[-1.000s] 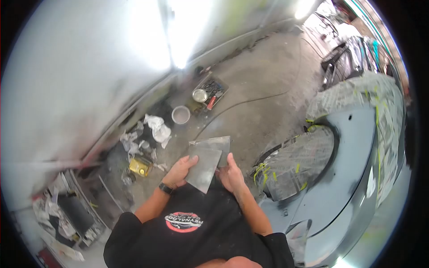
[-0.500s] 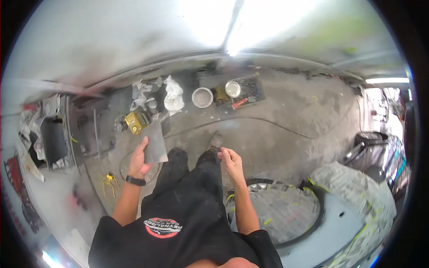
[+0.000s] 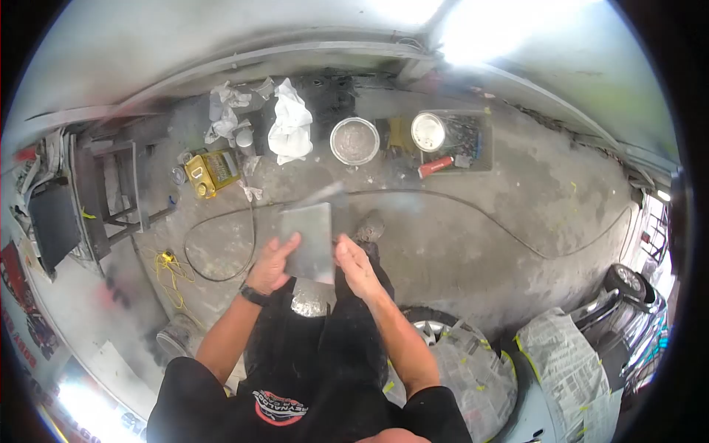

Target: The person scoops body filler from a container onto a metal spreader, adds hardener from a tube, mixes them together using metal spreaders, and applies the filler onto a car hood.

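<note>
Gripping the grey sheet (image 3: pixel 312 240), left hand (image 3: pixel 270 263) and right hand (image 3: pixel 353 266) pinch its opposite edges above the floor (image 3: pixel 480 244).

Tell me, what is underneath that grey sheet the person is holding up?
Below the grey sheet, held by the left hand and right hand, show dark trousers and concrete floor. Whatever lies directly behind it is covered.

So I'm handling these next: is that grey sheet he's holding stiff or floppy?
Probably stiff: the grey sheet stays flat with straight edges, gripped only at its sides by the left hand and right hand. Likely light, being thin.
</note>
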{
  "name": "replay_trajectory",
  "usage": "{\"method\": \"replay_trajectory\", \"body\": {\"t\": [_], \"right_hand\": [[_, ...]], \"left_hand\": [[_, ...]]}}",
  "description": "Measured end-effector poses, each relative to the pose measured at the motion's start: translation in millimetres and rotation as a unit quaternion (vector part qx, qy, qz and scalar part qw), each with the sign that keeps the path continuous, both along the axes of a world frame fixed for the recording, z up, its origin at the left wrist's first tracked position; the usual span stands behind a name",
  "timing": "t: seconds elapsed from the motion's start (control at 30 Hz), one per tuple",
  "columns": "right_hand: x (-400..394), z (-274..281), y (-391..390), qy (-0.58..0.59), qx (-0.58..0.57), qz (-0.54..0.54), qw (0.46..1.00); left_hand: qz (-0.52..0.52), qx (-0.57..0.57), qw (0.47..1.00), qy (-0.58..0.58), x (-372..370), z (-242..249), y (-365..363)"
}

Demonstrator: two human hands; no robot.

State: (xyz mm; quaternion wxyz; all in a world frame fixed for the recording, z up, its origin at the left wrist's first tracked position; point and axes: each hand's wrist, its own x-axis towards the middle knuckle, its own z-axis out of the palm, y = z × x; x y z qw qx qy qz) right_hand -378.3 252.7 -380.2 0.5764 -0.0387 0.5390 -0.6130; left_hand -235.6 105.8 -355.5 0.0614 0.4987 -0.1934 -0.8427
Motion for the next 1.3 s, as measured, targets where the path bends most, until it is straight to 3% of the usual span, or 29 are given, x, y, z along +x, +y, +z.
{"method": "replay_trajectory", "body": {"t": [0.07,0.23,0.33,0.37,0.47,0.53,0.57,0.63,0.67,0.77,0.9,1.07,1.2,1.3], "right_hand": [[-5,-42,-2,-0.01,0.055,0.007,0.998],[-37,-139,-26,-0.097,0.077,-0.116,0.986],[-90,-180,-56,-0.057,0.044,-0.215,0.974],[-111,-173,-74,-0.024,0.022,-0.256,0.966],[-160,-199,-83,0.132,-0.029,-0.164,0.977],[-174,-199,-96,0.268,-0.042,-0.106,0.957],[-184,-206,-98,0.351,-0.006,-0.014,0.936],[-197,-221,-100,0.503,0.067,0.165,0.846],[-193,-233,-105,0.54,0.035,0.155,0.826],[-179,-244,-126,0.597,0.139,0.266,0.744],[-172,-302,-145,0.653,0.128,0.342,0.664],[-164,-340,-174,0.67,0.171,0.403,0.6],[-159,-361,-185,0.715,0.167,0.408,0.543],[-158,-369,-186,0.69,0.198,0.415,0.559]], "left_hand": [[-0.017,-0.005,0.999,0.032,-21,-37,0],[-0.117,-0.034,0.992,0.045,-28,-140,-14],[-0.156,-0.046,0.986,0.036,-30,-187,-34],[-0.123,-0.044,0.991,0.034,-37,-188,-48],[0.016,-0.068,0.997,0.037,-55,-210,-92],[0.062,-0.073,0.992,0.082,-64,-229,-125],[0.074,-0.084,0.989,0.096,-69,-235,-135],[0.1,-0.104,0.982,0.125,-75,-246,-147],[0.107,-0.119,0.979,0.128,-76,-256,-150],[0.149,-0.135,0.971,0.132,-70,-283,-152],[0.181,-0.121,0.964,0.151,-59,-275,-147],[0.15,-0.153,0.944,0.25,-62,-242,-137],[0.151,-0.168,0.946,0.233,-59,-236,-133],[0.158,-0.163,0.944,0.24,-54,-239,-136]]}}
